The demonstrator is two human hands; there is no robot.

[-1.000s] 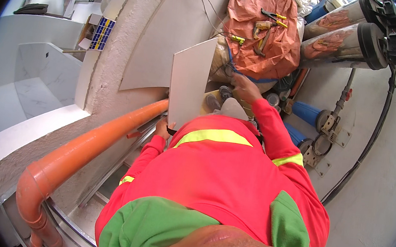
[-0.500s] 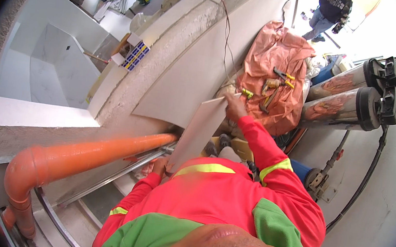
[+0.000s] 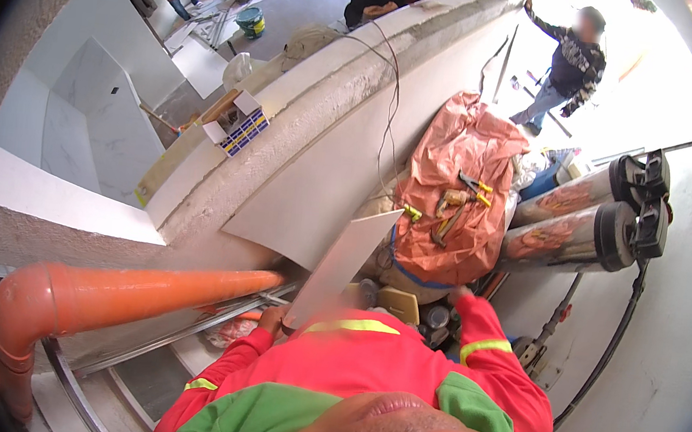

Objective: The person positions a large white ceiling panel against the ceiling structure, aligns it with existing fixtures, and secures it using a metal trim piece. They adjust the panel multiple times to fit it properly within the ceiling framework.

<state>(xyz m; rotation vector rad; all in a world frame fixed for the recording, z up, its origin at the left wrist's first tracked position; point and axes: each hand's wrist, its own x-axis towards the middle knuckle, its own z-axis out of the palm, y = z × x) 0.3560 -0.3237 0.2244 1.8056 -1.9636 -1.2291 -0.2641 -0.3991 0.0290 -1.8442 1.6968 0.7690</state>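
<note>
A thin white panel stands tilted in front of my body, its upper end leaning away from me. My left hand grips its lower end, with the fingers partly behind the edge. The right hand is off the panel, low by the near edge of an orange tarp; its fingers are mostly hidden. On the tarp lie yellow-handled cutters, a hammer and a small yellow-green tool.
A thick orange pipe runs along my left, above metal rails. Two large filter cylinders stand on the right by a wall with piping. A larger white sheet leans on the curved wall. A person stands at the back.
My right hand has let go of the panel's upper edge and moved down to the right. The left hand keeps its grip. The person at the back now has an arm against the wall.
</note>
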